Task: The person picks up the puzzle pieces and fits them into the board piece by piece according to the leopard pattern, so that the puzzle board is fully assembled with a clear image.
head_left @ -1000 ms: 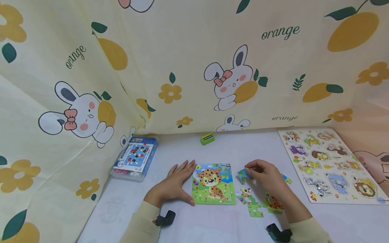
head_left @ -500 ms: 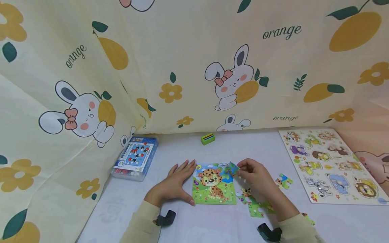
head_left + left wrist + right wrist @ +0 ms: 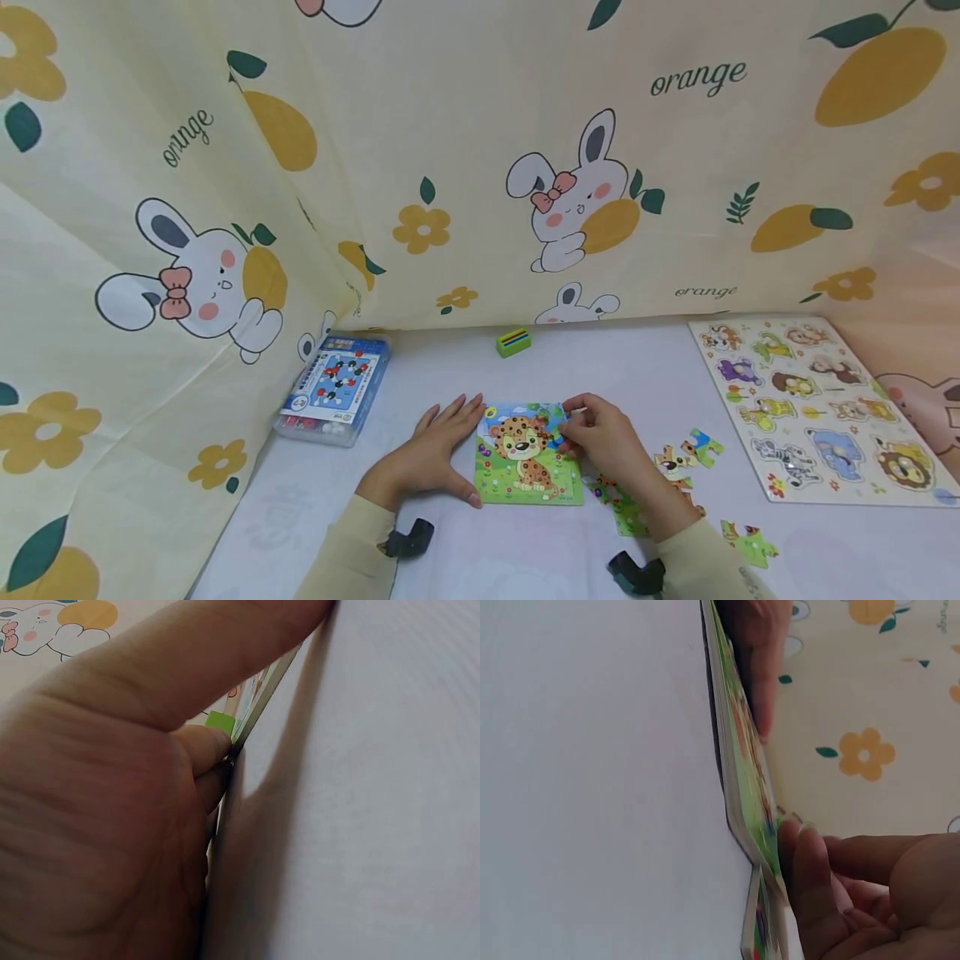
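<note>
A square leopard puzzle board (image 3: pixel 521 467) lies in the middle of the table in the head view. My left hand (image 3: pixel 426 462) lies with fingers spread along its left edge, the fingertips and thumb right at the rim. In the left wrist view the palm (image 3: pixel 97 825) covers most of the board. Over the board's upper right corner, my right hand (image 3: pixel 603 433) pinches a blue-green puzzle piece (image 3: pixel 557 423) between thumb and fingers, and the fingers mostly hide it. The right wrist view shows this hand (image 3: pixel 885 892) close against the board's edge (image 3: pixel 742 772).
Loose jigsaw pieces (image 3: pixel 630 521) lie right of the board, partly under the right forearm; others (image 3: pixel 752 546) sit further right. An animal peg board (image 3: pixel 810 408) stands at the right. A clear box with a molecule label (image 3: pixel 333 387) is at the left, a green block (image 3: pixel 513 342) at the back.
My right hand has carried the puzzle piece leftward from beside the board to its upper right corner, uncovering loose pieces on the right. My left hand has stayed in place.
</note>
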Action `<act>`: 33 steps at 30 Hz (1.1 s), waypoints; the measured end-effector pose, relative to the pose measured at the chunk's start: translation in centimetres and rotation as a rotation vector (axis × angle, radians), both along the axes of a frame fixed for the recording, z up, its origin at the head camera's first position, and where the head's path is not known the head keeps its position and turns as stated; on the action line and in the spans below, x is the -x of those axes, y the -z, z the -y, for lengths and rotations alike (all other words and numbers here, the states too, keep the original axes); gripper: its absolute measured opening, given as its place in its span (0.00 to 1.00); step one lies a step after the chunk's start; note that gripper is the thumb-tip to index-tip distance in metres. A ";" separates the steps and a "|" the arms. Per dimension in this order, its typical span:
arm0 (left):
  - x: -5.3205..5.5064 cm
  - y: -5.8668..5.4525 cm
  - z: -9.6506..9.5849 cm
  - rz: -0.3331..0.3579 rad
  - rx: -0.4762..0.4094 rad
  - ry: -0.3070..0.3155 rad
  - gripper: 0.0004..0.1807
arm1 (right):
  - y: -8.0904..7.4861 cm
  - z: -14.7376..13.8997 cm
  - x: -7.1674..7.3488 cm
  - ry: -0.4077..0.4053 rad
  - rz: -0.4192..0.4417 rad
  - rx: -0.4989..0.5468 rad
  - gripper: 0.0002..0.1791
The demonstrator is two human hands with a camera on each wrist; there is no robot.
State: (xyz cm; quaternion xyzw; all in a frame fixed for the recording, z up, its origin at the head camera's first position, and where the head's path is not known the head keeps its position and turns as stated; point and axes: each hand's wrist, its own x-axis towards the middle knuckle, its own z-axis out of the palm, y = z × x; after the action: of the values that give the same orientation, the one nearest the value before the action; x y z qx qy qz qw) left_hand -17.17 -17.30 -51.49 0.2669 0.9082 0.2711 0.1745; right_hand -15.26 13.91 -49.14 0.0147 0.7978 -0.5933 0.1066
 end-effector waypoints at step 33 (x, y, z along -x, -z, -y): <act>-0.1 -0.2 0.0 0.009 -0.019 0.005 0.80 | -1.3 -4.6 -1.7 -0.112 -0.197 -0.020 0.24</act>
State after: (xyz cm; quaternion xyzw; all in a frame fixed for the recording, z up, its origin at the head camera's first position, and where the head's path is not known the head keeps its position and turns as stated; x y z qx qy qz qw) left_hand -17.09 -17.26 -51.29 0.2694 0.9042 0.2804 0.1767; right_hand -13.56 18.51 -47.82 -0.0871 0.8099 -0.5769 0.0603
